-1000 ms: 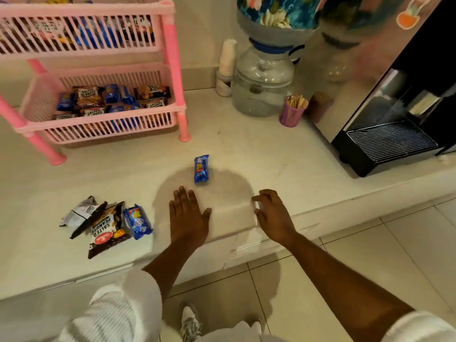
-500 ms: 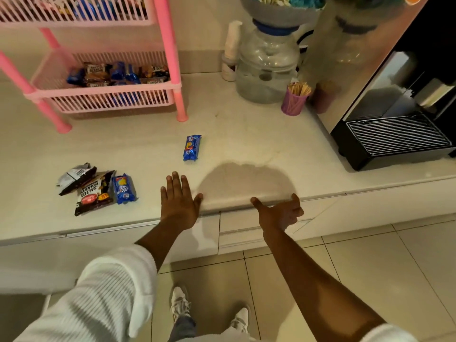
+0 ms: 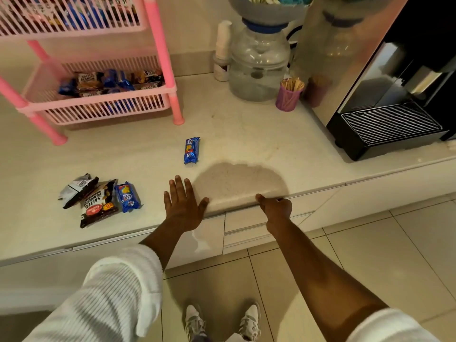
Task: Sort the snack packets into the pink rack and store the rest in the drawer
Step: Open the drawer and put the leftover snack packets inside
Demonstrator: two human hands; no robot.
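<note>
The pink rack [image 3: 158, 58] stands at the back left of the counter, both visible shelves holding several snack packets. A lone blue biscuit packet [image 3: 191, 150] lies mid-counter. Nearer the front left lie a grey-black packet [image 3: 77, 188], a salted peanuts packet [image 3: 98, 203] and another blue biscuit packet [image 3: 127, 196]. My left hand [image 3: 183, 203] rests flat on the counter edge, fingers spread, holding nothing. My right hand [image 3: 275, 208] is curled under the counter lip at the top of the drawer front [image 3: 249, 219], fingers hidden.
A clear water dispenser [image 3: 259, 65] and a stack of paper cups [image 3: 222, 50] stand at the back. A purple cup of wooden sticks [image 3: 288, 95] sits beside a black coffee machine [image 3: 389, 129] on the right. My shoes [image 3: 222, 322] are on the tiled floor.
My right hand came off the countertop and dropped to the drawer's top edge, fingers curling under the lip. My view pulled back from the counter. The left hand stayed flat.
</note>
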